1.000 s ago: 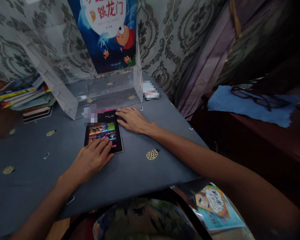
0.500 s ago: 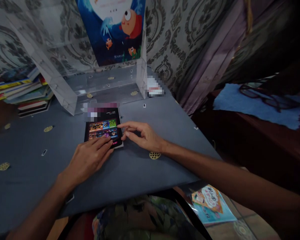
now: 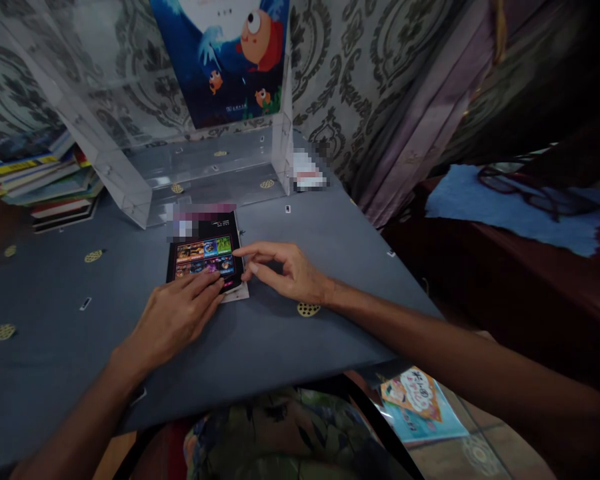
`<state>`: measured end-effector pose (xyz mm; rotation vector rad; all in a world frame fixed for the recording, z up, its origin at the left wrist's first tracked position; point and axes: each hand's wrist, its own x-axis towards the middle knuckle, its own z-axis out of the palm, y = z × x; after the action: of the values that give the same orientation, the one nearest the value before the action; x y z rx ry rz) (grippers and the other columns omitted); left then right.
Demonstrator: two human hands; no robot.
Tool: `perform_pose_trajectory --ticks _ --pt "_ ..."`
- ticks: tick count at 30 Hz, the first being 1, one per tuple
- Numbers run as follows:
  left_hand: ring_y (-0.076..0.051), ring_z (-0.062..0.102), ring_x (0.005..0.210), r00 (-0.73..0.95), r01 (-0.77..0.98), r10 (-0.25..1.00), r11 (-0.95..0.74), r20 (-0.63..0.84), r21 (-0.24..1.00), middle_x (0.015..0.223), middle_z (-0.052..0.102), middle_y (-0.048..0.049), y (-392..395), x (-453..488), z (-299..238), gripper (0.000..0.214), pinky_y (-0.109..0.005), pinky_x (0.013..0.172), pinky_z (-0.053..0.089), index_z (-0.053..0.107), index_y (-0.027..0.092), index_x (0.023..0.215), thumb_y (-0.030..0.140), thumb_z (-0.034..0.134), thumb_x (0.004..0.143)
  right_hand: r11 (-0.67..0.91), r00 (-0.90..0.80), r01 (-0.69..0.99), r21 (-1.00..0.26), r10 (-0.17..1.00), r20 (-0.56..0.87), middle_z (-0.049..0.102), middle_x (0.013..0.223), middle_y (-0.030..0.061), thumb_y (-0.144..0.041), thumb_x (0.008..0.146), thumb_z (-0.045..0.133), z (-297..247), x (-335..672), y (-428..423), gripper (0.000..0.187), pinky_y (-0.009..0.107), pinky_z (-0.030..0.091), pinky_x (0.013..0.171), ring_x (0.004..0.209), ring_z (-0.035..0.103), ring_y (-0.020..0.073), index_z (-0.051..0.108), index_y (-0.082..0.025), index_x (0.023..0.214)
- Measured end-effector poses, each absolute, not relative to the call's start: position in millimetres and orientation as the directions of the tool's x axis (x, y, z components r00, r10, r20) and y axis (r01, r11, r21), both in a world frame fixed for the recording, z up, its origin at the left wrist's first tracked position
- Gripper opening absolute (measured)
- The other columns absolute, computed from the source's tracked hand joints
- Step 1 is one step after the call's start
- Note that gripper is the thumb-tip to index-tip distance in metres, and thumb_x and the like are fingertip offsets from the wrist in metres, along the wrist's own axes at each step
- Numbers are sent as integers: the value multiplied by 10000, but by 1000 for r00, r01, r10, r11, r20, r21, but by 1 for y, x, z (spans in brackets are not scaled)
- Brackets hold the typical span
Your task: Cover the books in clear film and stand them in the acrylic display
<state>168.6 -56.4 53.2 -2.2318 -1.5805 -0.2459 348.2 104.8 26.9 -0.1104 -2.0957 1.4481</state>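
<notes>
A black book (image 3: 205, 230) with a grid of small colourful pictures on its cover lies on the grey cloth-covered table. My left hand (image 3: 183, 310) rests on the book's lower edge with its fingers stretched out flat, hiding part of the cover. From the right, my right hand (image 3: 285, 270) reaches the book's right edge. Its index finger is stretched out and touches the cover there, while the other fingers are bent and sit beside the edge, with a gap between index finger and thumb. A pale sheet or page (image 3: 237, 294) sticks out below the cover's lower right corner.
A clear acrylic stand (image 3: 135, 200) is behind the book, with a fish picture book (image 3: 240, 73) upright at it. Stacked books (image 3: 63, 190) lie at left. Glasses (image 3: 525, 190) rest on blue cloth (image 3: 460, 207) at right. A blue booklet (image 3: 425, 413) lies below the table edge.
The black cover has shifted slightly left, and more of the pale sheet shows at its lower right corner. Both hands stay nearly in place; the view has moved a little.
</notes>
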Motion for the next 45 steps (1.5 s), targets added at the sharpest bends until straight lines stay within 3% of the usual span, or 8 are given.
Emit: perform_pose_trajectory --ticks 12,19,29,36,45 --pt "-262 752 913 352 934 864 -297 360 -199 1124 758 -130 -56 169 54 340 -391 697 639 719 117 1086 224 404 1020 442 -791 -316 -839 366 490 752 819 22 -173 946 522 27 349 104 238 312 579 825 785 721 129 665 -148 1135" --pt "-248 753 887 359 931 861 -300 361 -209 1115 760 -129 -56 170 57 351 -369 675 634 726 120 1072 223 394 1021 428 -809 -294 -855 365 461 746 849 32 -168 951 516 28 350 104 245 323 581 826 801 718 133 665 -149 1145" --pt "-254 738 967 313 950 882 -282 353 -137 1172 742 -123 -58 168 51 342 -390 755 631 719 153 1142 235 414 1012 462 -797 -309 -831 350 491 739 855 31 -174 952 510 25 349 104 251 326 578 814 783 705 130 664 -159 1151" --pt "-272 747 909 332 940 870 -272 364 -207 1118 756 -140 -58 170 51 338 -381 667 626 723 126 1098 281 435 1013 508 -797 -299 -808 333 504 723 857 34 -170 943 517 26 349 103 225 288 552 776 768 676 122 684 -147 1092" --pt "-260 739 937 292 955 882 -246 369 -167 1143 747 -128 -59 171 44 298 -369 704 622 719 152 1121 290 489 990 699 -894 -234 -675 117 432 693 854 46 -169 936 516 28 351 104 222 281 510 730 751 609 142 715 -163 1035"
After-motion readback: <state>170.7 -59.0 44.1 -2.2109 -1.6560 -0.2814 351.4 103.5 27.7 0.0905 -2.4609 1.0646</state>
